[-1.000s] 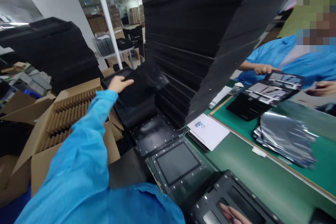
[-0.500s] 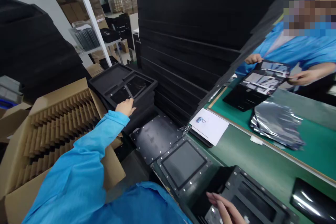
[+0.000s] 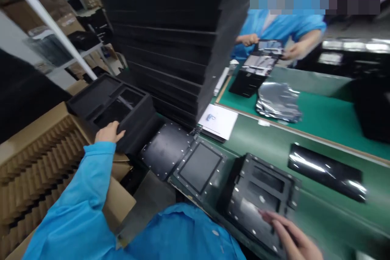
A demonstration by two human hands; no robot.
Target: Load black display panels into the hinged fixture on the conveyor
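Observation:
At the left, my left hand rests at the near edge of the top black foam tray, its thumb apart from the fingers. The fingertips are partly out of sight; a dark glossy panel lies in the tray's compartment just beyond them. Low on the right, my right hand hovers over a black frame fixture with recesses and silver screws. Its thumb and fingertips are pressed together; anything between them is too blurred to make out.
An open cardboard box with brown dividers stands left. A tall black tray stack rises behind a hinged plate. A paper sheet and curved black glossy piece lie on the bench. Opposite, a co-worker handles a black device.
The view has swung right, so the scene has shifted left. My left hand remains by the foam tray. More of my right hand and the screwed fixture now shows.

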